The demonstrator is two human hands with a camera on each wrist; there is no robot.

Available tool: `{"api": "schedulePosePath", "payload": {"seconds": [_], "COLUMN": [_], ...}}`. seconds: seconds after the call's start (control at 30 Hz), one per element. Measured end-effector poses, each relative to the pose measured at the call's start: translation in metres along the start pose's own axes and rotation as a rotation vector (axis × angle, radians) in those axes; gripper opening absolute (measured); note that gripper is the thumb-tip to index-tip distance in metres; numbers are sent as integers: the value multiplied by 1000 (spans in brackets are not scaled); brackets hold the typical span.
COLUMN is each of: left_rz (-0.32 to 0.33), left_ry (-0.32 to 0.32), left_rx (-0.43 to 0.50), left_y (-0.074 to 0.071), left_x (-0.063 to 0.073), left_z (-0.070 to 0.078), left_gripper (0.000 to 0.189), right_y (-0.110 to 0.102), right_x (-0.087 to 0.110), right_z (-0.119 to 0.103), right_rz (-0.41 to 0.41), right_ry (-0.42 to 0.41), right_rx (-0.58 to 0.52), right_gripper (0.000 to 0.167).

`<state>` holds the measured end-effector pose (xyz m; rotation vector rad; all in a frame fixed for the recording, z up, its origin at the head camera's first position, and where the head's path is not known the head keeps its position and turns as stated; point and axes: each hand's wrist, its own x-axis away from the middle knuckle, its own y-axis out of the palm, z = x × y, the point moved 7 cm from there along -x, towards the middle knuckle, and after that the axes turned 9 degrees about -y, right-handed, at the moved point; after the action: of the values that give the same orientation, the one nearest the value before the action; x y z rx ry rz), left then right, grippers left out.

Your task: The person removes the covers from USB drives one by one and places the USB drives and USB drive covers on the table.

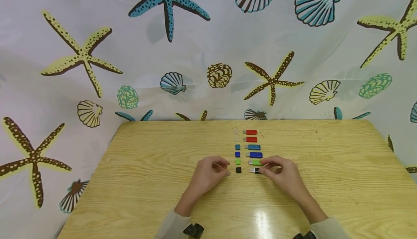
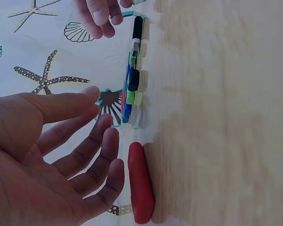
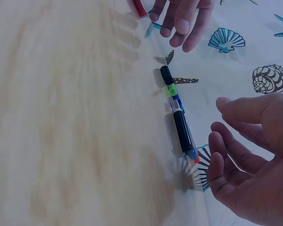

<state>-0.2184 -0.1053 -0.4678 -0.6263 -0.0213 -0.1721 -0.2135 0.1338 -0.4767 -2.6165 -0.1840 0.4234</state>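
Observation:
USB sticks lie uncapped in a column, metal plugs pointing left: two red ones (image 1: 251, 132), a light blue one (image 1: 254, 147), a dark blue one (image 1: 255, 155), a green one (image 1: 256, 162) and a black one (image 3: 182, 132). A matching column of caps stands to their left, with the black cap (image 1: 239, 170) nearest. My left hand (image 1: 210, 173) hovers left of the caps, fingers loosely bent around nothing. My right hand (image 1: 285, 173) has its fingertips by the green and black sticks, seemingly apart from them in the right wrist view. A red object (image 2: 140, 183) lies beside my left fingers, unseen in the head view.
The wooden table (image 1: 146, 152) runs back to a hanging cloth (image 1: 195, 50) printed with starfish and shells. Two clear caps (image 1: 236, 139) are faint at the far end of the cap column. Dark wrist devices (image 1: 194, 230) sit on both sleeves.

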Motion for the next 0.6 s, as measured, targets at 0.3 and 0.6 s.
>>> {"api": "schedulePosePath", "payload": {"seconds": [0.3,0.6], "left_rz": [23,68], "left_ry": [5,32], "left_rx": [2,-11], "left_y": [-9,-18], "left_x": [12,23], "left_z": [-9,-14], "left_gripper": [19,19], "right_y": [12,23], "right_x": [3,2], "right_z": [-11,-17], "right_rz": [-24,-44], "right_ry": [-41,-93], "right_rx": [-108,-138], "right_gripper": [24,30]}}
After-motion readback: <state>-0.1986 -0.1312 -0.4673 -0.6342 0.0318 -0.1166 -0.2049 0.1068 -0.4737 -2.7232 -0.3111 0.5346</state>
